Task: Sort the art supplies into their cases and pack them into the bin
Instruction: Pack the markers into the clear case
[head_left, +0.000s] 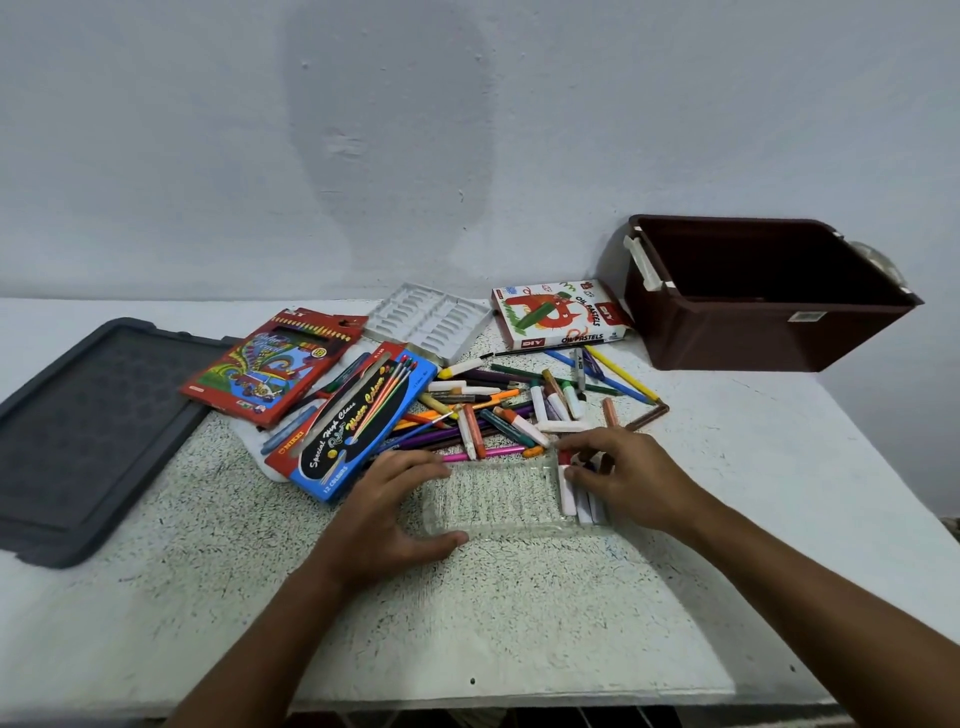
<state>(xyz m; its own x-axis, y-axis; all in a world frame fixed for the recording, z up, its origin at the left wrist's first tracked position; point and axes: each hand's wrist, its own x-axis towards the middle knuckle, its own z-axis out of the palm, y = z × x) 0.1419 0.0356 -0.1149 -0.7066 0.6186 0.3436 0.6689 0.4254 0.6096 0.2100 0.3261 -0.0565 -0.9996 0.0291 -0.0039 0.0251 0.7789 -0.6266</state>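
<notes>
- A clear plastic tray (498, 499) is held steady on the bench (519, 613) by the left hand (387, 512), whose fingers lie along its far edge and thumb along its near edge, presumably so it will not slide while being filled.
- At the tray's 3 o'clock end, a few pastel sticks (576, 496) are pinched and seated by the right hand (631, 480), fingers curled down onto them.
- Both forearms reach in from 6 o'clock, the hands well apart across the tray.
- The loose pile of pencils and pastels (514, 410) lies just at 12 o'clock of the tray, within easy reach.
- The oil pastels box (558, 314) lies further back, and the brown bin (763, 296) is seen at 2 o'clock, open, nothing visible inside.
</notes>
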